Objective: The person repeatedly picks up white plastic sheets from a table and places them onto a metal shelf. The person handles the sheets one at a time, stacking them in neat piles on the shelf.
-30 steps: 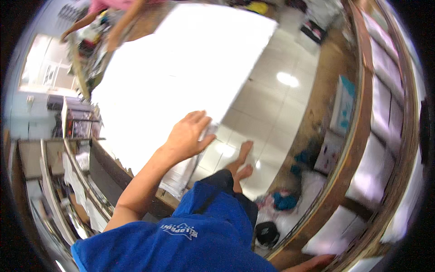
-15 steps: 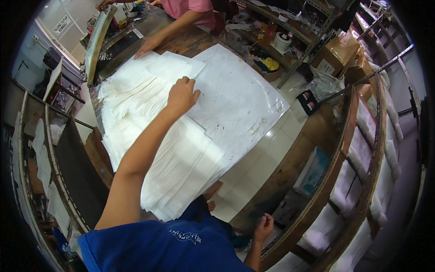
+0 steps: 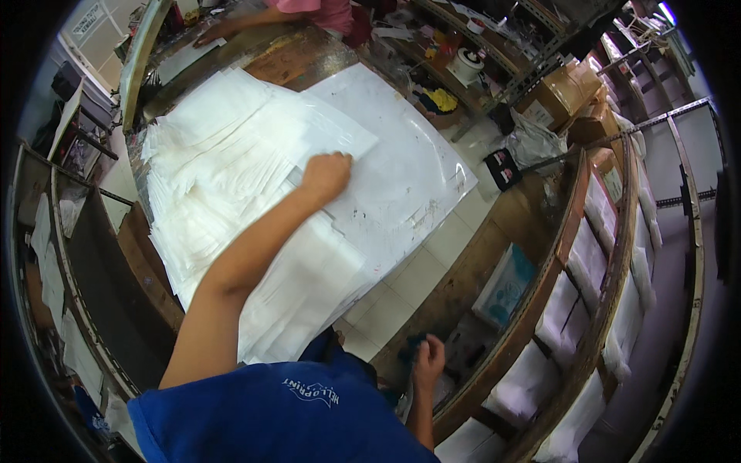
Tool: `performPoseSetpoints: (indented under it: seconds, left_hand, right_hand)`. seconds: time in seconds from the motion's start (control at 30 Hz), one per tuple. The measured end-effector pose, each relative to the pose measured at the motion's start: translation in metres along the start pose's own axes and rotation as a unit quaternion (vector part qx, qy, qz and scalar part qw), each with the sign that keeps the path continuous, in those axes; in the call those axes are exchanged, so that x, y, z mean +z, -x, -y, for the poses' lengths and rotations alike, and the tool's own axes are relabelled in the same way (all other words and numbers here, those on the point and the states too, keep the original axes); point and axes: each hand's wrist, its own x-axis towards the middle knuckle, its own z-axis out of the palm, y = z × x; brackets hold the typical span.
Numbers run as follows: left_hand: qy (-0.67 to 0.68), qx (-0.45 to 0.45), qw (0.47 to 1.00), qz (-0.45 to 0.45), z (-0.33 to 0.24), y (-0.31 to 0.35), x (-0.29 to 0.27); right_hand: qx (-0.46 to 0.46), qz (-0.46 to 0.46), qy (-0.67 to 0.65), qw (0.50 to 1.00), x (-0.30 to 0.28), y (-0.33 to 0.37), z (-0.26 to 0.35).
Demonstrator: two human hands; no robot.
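My left hand (image 3: 328, 176) is closed in a fist at the right border of a broad, fanned-out pile of thin white sheets (image 3: 208, 177). It grips what looks like a thin translucent sheet (image 3: 343, 131) on top, whose corner juts right past the pile. Beneath lies a larger pale plastic sheet (image 3: 409, 166), scuffed and stained, covering the table's right part. Off the table at lower right, my right hand (image 3: 428, 363) is raised, its fingers loosely bent and apart, with nothing visible in them.
Across the table, a co-worker in a pink sleeve (image 3: 293, 6) reaches over a pale flat sheet (image 3: 185, 60). A wood-edged frame (image 3: 139, 73) stands at far left. Slotted racks with white packets (image 3: 556, 316) curve along my right, near cardboard boxes (image 3: 567, 89).
My left hand and the top sheet's corner have shifted right across the pile. The co-worker's hand has drawn back from the pile's far edge. My right hand has lifted slightly. The view has shifted.
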Motion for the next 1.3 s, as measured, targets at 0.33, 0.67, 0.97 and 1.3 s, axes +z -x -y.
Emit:
performPoseSetpoints:
  seconds: [0.33, 0.67, 0.97, 1.3]
  left_hand:
    - [0.195, 0.21, 0.957, 0.051, -0.15, 0.17, -0.029]
    - [0.191, 0.266, 0.942, 0.078, -0.178, 0.234, -0.015]
    - [0.271, 0.333, 0.867, 0.253, -0.192, 0.26, -0.025]
    - [0.025, 0.219, 0.974, 0.05, -0.118, 0.247, -0.045]
  right_hand:
    - [-0.096, 0.182, -0.081, 0.975, 0.064, -0.026, 0.121]
    - [-0.038, 0.098, -0.016, 0.994, 0.033, 0.007, 0.09]
    - [-0.006, -0.139, -0.053, 0.989, -0.037, 0.063, 0.007]
    - [0.239, -0.546, -0.111, 0.795, -0.227, 0.243, -0.055]
